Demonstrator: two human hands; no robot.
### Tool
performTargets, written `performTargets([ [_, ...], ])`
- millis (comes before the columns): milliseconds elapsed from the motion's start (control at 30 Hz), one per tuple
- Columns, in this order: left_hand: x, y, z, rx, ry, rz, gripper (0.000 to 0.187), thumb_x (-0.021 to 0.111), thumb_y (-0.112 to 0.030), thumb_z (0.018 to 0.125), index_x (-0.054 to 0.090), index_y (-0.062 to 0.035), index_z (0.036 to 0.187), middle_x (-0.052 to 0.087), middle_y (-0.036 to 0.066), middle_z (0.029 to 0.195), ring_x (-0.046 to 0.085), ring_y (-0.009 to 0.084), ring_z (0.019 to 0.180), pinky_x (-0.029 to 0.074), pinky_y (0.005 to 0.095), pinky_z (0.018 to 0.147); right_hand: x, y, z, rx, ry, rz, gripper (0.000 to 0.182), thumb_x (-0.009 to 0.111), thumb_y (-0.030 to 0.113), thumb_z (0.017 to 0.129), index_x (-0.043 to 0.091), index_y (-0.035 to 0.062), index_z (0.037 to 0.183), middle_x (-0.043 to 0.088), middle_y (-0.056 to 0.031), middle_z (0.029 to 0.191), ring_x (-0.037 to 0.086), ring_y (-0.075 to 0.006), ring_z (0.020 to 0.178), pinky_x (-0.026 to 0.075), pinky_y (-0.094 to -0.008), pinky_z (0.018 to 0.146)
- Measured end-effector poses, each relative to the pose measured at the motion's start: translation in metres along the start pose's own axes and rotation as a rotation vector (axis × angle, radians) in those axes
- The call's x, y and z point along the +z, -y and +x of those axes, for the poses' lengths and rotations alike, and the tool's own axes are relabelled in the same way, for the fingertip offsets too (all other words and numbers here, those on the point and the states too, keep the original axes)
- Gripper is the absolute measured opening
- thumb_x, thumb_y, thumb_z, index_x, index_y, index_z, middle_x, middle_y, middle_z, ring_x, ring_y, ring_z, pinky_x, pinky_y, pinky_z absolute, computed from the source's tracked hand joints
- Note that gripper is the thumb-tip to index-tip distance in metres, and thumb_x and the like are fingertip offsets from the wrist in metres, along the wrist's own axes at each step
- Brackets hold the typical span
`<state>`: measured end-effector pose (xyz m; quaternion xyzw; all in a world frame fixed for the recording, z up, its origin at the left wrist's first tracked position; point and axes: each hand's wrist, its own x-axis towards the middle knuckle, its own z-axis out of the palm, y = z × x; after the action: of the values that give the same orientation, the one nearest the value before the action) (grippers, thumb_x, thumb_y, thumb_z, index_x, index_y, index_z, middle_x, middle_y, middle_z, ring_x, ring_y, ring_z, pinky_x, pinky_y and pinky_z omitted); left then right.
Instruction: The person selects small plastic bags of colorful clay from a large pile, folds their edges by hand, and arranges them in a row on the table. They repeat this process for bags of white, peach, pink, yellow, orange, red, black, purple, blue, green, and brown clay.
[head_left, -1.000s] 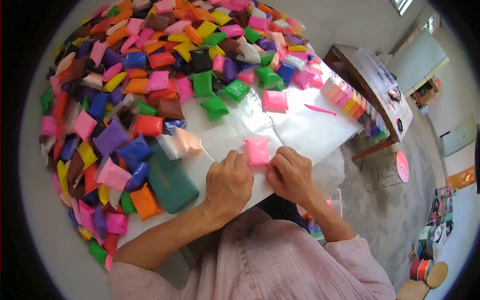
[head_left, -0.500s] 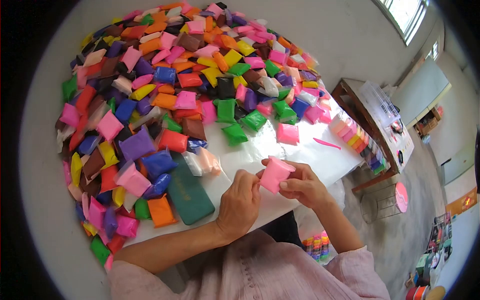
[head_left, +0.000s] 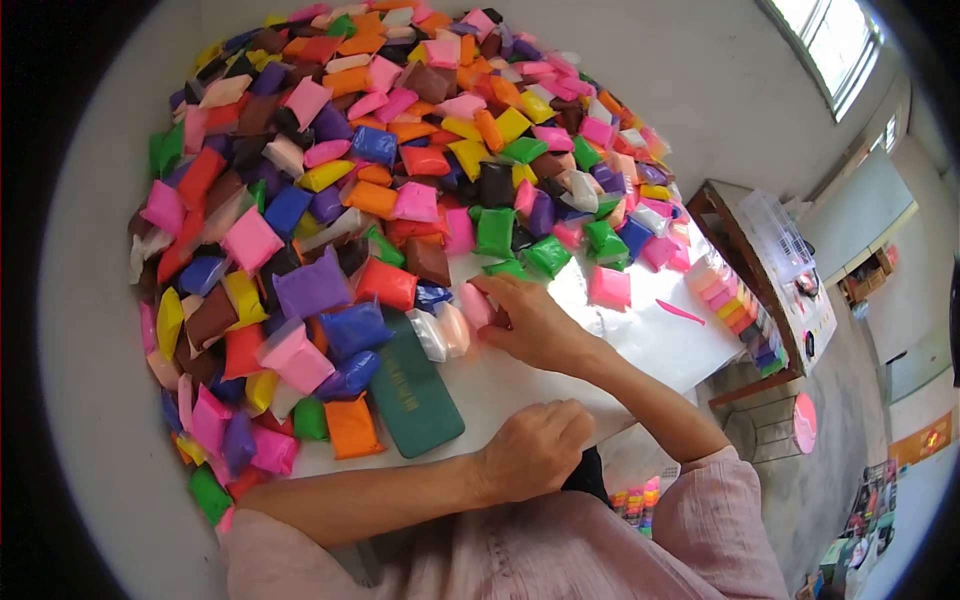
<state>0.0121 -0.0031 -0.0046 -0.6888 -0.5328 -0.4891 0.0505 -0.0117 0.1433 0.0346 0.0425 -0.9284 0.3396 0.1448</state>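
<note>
My right hand point(head_left: 530, 322) has reached over the white tabletop, its fingers closed on a small pink packet point(head_left: 474, 304). That packet sits close beside a pale peach packet point(head_left: 453, 328) in clear wrap, and my fingers cover part of it. Nearer to me, my left hand point(head_left: 537, 452) is closed, with the fingers curled in; whether it holds anything is hidden. To the left of both hands lies a dark green case point(head_left: 418, 400) with gold lettering. A pink plastic knife point(head_left: 681, 311) rests to the right.
A large heap of coloured packets point(head_left: 350, 200) covers the table's far and left parts. Several small clay packs stand in a stack point(head_left: 735, 310) along the right edge. Beyond are a wooden table point(head_left: 715, 200) and a pink-topped stool point(head_left: 804, 423).
My right hand has carried the pink packet left, from in front of me to beside the peach packet. My left hand has parted from it and moved slightly down and right. The view has shifted.
</note>
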Motion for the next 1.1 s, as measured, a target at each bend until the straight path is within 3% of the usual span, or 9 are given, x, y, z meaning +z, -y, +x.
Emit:
performTargets([
  [233, 0.003, -0.001, 0.001, 0.01, 0.044, -0.006, 0.016, 0.058, -0.001, 0.072, 0.048, -0.0027, 0.083, 0.048, 0.014, 0.076, 0.056, 0.0301, 0.064, 0.049, 0.04, 0.061, -0.002, 0.011, -0.003, 0.08, 0.059, 0.018, 0.046, 0.071, 0.006, 0.077, 0.056, -0.0025, 0.119, 0.059, -0.0189, 0.099, 0.063, -0.0314, 0.081, 0.051, -0.0382, 0.071],
  [333, 0.003, 0.001, 0.0, 0.012, 0.085, 0.004, 0.016, 0.058, -0.003, 0.073, 0.048, -0.0028, 0.084, 0.049, 0.014, 0.076, 0.057, 0.03, 0.065, 0.049, 0.0399, 0.062, -0.005, 0.012, -0.009, 0.122, 0.083, 0.059, 0.055, 0.074, 0.003, 0.074, 0.055, -0.0014, 0.125, 0.06, -0.0145, 0.104, 0.064, -0.0199, 0.076, 0.052, -0.0307, 0.064],
  [433, 0.006, 0.001, -0.001, -0.009, 0.114, 0.034, 0.016, 0.058, -0.004, 0.073, 0.048, -0.0028, 0.086, 0.05, 0.013, 0.077, 0.057, 0.0297, 0.066, 0.05, 0.0395, 0.063, -0.005, 0.016, -0.011, 0.098, 0.073, 0.092, 0.05, 0.072, 0.008, 0.078, 0.054, -0.0021, 0.124, 0.059, -0.018, 0.096, 0.064, -0.0269, 0.075, 0.051, -0.0374, 0.068],
  [533, 0.007, 0.003, -0.002, -0.017, 0.132, 0.056, 0.016, 0.058, -0.005, 0.073, 0.049, -0.0027, 0.087, 0.052, 0.014, 0.079, 0.059, 0.0294, 0.068, 0.05, 0.0389, 0.064, -0.004, 0.018, -0.013, 0.142, 0.076, 0.104, 0.053, 0.073, 0.009, 0.078, 0.052, -0.0028, 0.125, 0.059, -0.0183, 0.096, 0.064, -0.0283, 0.075, 0.052, -0.0379, 0.068],
  [633, 0.008, 0.0, -0.003, -0.023, 0.153, 0.057, 0.016, 0.058, -0.005, 0.073, 0.05, -0.0023, 0.087, 0.053, 0.014, 0.081, 0.06, 0.0294, 0.071, 0.05, 0.0387, 0.065, 0.011, 0.006, -0.019, 0.032, -0.01, -0.034, 0.059, 0.076, 0.007, 0.077, 0.052, -0.0018, 0.129, 0.061, -0.0155, 0.101, 0.064, -0.0201, 0.069, 0.053, -0.0303, 0.061],
  [933, 0.006, 0.001, -0.004, 0.034, 0.236, 0.104, 0.021, 0.06, -0.009, 0.072, 0.054, -0.0008, 0.09, 0.054, 0.014, 0.083, 0.061, 0.0285, 0.074, 0.052, 0.0368, 0.069, -0.009, 0.022, -0.036, 0.111, -0.027, 0.029, 0.073, 0.076, -0.004, 0.071, 0.046, 0.002, 0.138, 0.058, -0.0165, 0.123, 0.066, -0.0181, 0.071, 0.053, -0.0298, 0.063],
  [1000, 0.006, 0.002, -0.003, 0.06, 0.258, 0.11, 0.021, 0.061, -0.01, 0.072, 0.055, -0.0004, 0.09, 0.054, 0.014, 0.084, 0.061, 0.0282, 0.073, 0.052, 0.0366, 0.069, -0.024, 0.021, -0.033, 0.042, -0.073, -0.032, 0.072, 0.075, -0.007, 0.071, 0.048, 0.0043, 0.136, 0.056, -0.016, 0.127, 0.065, -0.0174, 0.07, 0.053, -0.0301, 0.067],
  [1067, 0.008, 0.001, -0.003, 0.077, 0.271, 0.114, 0.021, 0.06, -0.01, 0.072, 0.055, 0.0, 0.09, 0.053, 0.013, 0.084, 0.06, 0.0279, 0.072, 0.052, 0.0367, 0.069, -0.034, 0.01, -0.014, -0.017, -0.175, -0.206, 0.047, 0.072, -0.003, 0.074, 0.06, 0.0032, 0.119, 0.062, -0.0129, 0.113, 0.063, -0.02, 0.063, 0.051, -0.0331, 0.066],
  [1100, 0.008, 0.0, -0.003, 0.081, 0.267, 0.124, 0.02, 0.06, -0.009, 0.072, 0.055, 0.0002, 0.089, 0.053, 0.013, 0.083, 0.06, 0.0276, 0.072, 0.052, 0.0366, 0.069, -0.037, 0.004, 0.001, -0.037, -0.152, -0.3, 0.042, 0.071, 0.001, 0.075, 0.061, 0.0027, 0.115, 0.063, -0.0123, 0.109, 0.063, -0.0215, 0.068, 0.051, -0.035, 0.067],
])
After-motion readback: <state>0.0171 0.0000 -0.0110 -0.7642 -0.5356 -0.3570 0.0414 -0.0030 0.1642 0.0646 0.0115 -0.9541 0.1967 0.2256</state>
